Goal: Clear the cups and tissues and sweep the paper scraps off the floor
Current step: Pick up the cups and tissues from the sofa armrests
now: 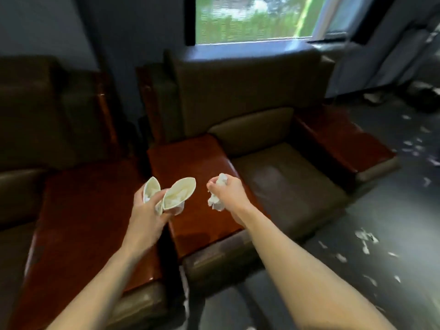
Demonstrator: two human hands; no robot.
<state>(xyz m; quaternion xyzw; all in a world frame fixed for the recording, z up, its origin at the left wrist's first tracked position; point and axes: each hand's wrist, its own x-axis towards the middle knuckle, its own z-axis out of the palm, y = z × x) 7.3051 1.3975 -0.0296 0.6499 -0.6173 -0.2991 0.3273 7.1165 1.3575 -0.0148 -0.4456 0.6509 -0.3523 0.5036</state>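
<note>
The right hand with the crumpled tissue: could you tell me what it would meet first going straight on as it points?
Probably the glossy reddish-brown wooden armrest ahead of the right hand; depth is unclear, so it might pass above.

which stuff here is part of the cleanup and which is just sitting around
Part of the job:
paper cups, held in the left hand
crumpled tissues, held in the right hand
paper scraps scattered on the floor

Just there:
armchair
wooden armrest
window
</note>
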